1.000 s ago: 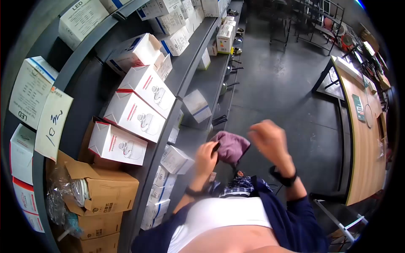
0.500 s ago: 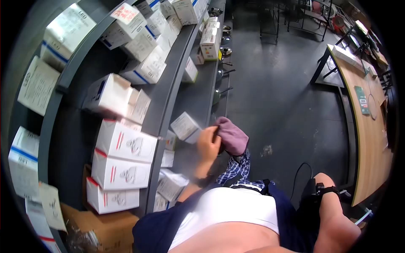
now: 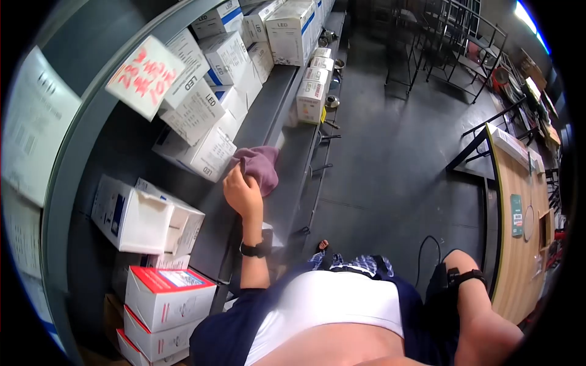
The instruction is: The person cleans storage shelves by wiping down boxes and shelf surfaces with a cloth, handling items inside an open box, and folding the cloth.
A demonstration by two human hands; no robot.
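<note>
My left hand point(image 3: 242, 194), with a dark band on its wrist, is closed on a bunched mauve cloth point(image 3: 264, 169). The cloth lies against the grey shelf point(image 3: 213, 244), close to its front edge and beside the white LED boxes point(image 3: 210, 152). To the left of my hand, an opened white carton point(image 3: 143, 213) rests on the same shelf. Down at my right side, my right hand point(image 3: 461, 261) shows only partly, above a black strap. Its fingers are hidden, so I cannot tell whether it holds anything.
White boxes with red edges point(image 3: 171, 293) are stacked at lower left. A box with red handwriting point(image 3: 146, 76) juts out at upper left. Pan handles point(image 3: 329, 136) stick out from a lower shelf. A wooden table point(image 3: 519, 268) stands at right, a black cable point(image 3: 427, 241) near it.
My left hand has moved left and up with the cloth, from beyond the shelf's edge onto the shelf. The view has shifted too. My right arm stays nearly where it was.
</note>
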